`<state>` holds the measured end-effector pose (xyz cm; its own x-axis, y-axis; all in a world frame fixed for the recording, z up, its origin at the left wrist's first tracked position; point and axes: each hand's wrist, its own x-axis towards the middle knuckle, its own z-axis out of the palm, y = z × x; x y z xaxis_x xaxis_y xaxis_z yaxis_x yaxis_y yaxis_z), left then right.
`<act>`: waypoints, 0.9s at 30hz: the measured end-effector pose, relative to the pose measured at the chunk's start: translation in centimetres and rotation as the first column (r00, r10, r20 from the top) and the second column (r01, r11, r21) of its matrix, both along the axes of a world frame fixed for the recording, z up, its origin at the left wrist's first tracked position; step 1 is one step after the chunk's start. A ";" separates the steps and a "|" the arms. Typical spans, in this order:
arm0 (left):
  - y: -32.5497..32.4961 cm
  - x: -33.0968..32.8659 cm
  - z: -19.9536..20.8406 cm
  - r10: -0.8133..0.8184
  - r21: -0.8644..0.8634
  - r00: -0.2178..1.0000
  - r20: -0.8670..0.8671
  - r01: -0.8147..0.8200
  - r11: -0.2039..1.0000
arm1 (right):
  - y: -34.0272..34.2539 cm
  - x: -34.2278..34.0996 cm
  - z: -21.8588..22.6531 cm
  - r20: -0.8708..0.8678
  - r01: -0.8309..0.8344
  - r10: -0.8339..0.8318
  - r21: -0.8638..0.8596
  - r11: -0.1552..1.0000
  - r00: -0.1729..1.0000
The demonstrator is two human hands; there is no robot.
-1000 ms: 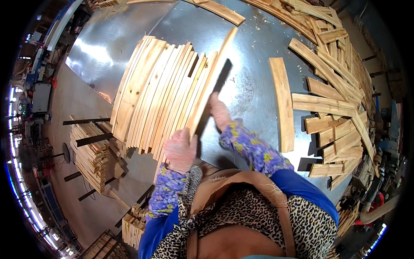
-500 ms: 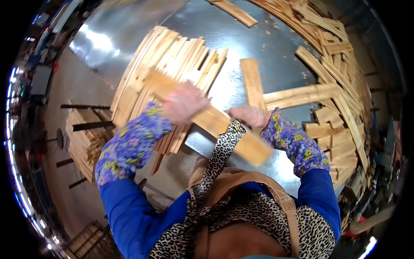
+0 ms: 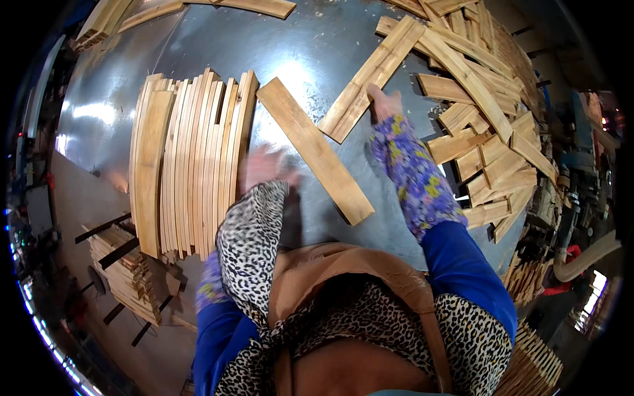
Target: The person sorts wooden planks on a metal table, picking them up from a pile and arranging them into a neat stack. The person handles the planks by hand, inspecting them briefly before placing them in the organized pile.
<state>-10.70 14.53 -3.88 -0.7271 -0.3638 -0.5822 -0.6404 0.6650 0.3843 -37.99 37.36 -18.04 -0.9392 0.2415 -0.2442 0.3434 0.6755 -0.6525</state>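
Note:
My left hand (image 3: 265,168), smeared by motion, is beside the right end of a row of wooden boards (image 3: 198,158) standing on edge, packed side by side. Its fingers cannot be made out. Farther right, my right hand (image 3: 386,105) grips the edge of a wooden board (image 3: 360,89) with the thumb on top; the other fingers are mostly hidden. Between my hands, another flat board (image 3: 317,152) lies slantwise on the metal table (image 3: 277,49). A wider board (image 3: 154,165) shows its broad face at the left of the row.
A loose heap of boards (image 3: 485,145) covers the right side of the table. More boards (image 3: 254,5) lie along the far edge, with a stack (image 3: 102,23) at the far left. Below the table's left edge, a wood stack (image 3: 125,270) stands near dark metal bars (image 3: 119,253).
The board that was across both hands is out of them. My right hand has reached out to another board, and my left hand is beside the row. The view has turned.

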 end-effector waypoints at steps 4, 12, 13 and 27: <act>13.0 0.7 -10.2 -0.525 -0.348 0.727 -0.442 0.401 0.848 | -2.5 -1.6 0.9 0.082 -0.119 0.163 -0.387 0.914 0.983; 9.7 6.0 -6.5 0.058 -0.072 0.967 -0.248 -0.078 0.994 | 9.8 3.0 6.2 0.080 -0.443 0.485 -0.300 0.845 0.871; 9.0 6.4 -7.0 0.230 0.078 0.904 -0.359 -0.216 0.973 | 11.0 4.2 6.2 0.105 -0.420 0.457 -0.255 0.871 0.883; 11.3 8.0 -12.6 0.627 0.783 0.710 -0.320 -0.174 0.597 | 2.6 23.6 3.9 0.180 -0.379 0.496 -0.446 0.811 0.849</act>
